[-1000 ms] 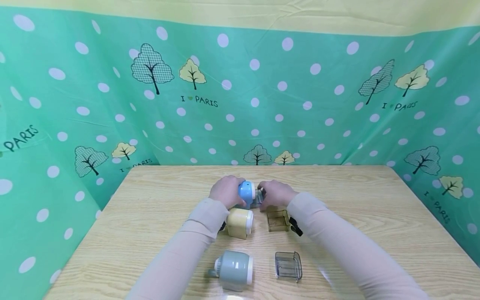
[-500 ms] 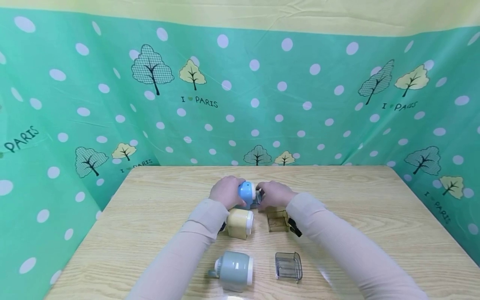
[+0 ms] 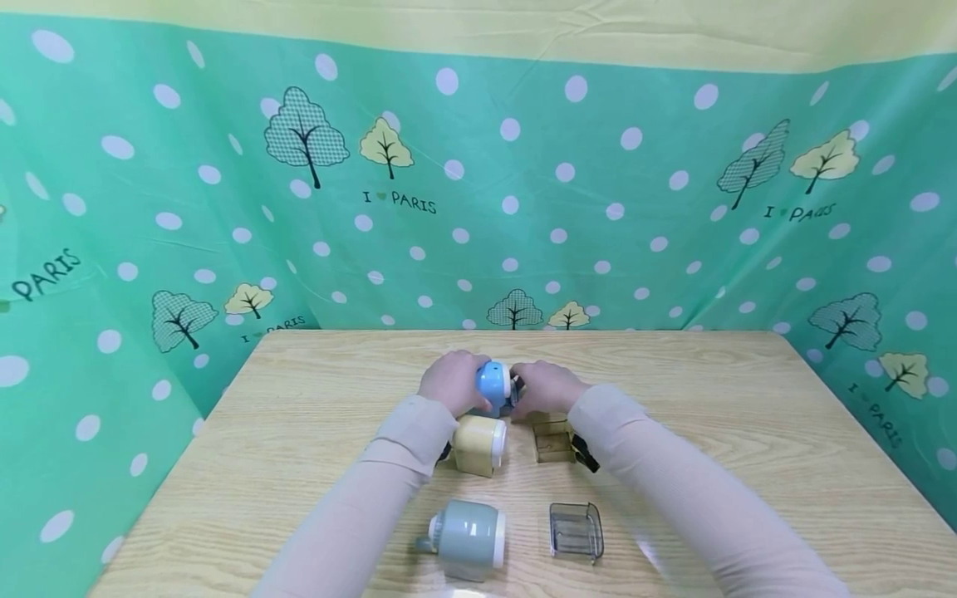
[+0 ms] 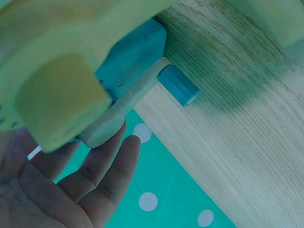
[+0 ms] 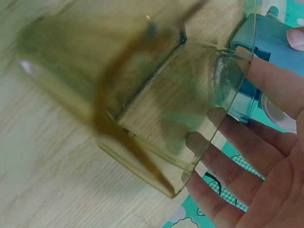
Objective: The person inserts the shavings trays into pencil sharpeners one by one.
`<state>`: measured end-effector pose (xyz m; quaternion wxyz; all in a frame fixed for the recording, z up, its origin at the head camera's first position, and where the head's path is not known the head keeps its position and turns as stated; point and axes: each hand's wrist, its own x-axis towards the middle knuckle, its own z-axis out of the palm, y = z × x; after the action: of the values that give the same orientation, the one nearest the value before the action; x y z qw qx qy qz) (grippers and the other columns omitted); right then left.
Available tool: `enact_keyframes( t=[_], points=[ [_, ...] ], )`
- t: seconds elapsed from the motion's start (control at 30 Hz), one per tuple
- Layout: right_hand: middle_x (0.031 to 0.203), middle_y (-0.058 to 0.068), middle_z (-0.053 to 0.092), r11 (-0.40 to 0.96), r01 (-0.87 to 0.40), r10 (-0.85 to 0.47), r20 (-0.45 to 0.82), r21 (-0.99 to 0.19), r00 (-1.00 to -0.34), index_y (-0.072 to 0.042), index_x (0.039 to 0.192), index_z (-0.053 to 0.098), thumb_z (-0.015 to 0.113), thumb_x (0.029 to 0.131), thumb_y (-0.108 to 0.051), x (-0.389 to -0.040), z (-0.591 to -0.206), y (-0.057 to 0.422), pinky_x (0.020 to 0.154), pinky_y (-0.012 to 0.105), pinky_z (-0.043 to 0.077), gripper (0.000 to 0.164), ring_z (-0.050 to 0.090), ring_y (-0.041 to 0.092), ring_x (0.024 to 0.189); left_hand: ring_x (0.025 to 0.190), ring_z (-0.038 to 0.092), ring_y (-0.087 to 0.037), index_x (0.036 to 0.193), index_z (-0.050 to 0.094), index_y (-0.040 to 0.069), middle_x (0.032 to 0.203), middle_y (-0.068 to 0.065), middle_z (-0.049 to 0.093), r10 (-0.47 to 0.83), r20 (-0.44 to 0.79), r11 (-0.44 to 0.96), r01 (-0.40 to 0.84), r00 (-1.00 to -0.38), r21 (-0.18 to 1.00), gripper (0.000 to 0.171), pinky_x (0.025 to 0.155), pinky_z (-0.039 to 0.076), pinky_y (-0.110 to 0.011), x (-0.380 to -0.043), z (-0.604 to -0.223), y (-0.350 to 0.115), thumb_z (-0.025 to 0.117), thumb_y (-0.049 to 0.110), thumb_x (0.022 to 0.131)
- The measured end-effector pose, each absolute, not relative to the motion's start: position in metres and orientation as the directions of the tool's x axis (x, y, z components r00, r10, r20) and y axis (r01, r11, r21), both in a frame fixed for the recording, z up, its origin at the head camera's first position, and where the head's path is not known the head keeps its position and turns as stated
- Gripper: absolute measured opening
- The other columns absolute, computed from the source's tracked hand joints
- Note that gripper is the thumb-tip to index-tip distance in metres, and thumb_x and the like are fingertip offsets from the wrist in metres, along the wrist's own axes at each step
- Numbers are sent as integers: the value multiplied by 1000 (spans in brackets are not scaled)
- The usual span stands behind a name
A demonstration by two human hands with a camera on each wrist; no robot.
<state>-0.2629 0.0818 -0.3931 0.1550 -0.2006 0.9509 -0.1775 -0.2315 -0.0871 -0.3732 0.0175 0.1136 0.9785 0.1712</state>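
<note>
Near the back of the table, my left hand (image 3: 452,384) holds a blue crank pencil sharpener (image 3: 492,384) from its left side. Its crank handle (image 4: 179,85) shows in the left wrist view, close to my fingers. From the right, my right hand (image 3: 549,387) grips a small see-through shavings drawer (image 3: 516,392) against the sharpener's body. Part of that drawer (image 5: 244,108) appears in the right wrist view, largely covered by fingers. How deep it sits in the body is hidden.
Just in front stand a yellow sharpener (image 3: 478,444) and an amber see-through drawer (image 3: 552,442), partly under my right wrist. Closer to me are a grey-green sharpener (image 3: 469,536) and a smoky see-through drawer (image 3: 576,530). A polka-dot curtain (image 3: 508,208) hangs behind the table.
My right hand has shifted slightly left with the drawer, narrowing the gap to the blue sharpener. The left hand holds its place.
</note>
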Motion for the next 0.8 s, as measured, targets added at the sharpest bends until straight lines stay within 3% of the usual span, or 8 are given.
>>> enact_keyframes(
  t=[0.8],
  points=[
    [112,9,73,849,-357,-455,-198,-389,-868,-8,127,66,87,69,-29,-263,-391,79,92,47,53,65,67,25,99,109,64,-29,136,66,9,124,-15,69,225,1,916,212,-974,341,76,95,52,-45,-230,-370,-87,90,25,66]
  ],
)
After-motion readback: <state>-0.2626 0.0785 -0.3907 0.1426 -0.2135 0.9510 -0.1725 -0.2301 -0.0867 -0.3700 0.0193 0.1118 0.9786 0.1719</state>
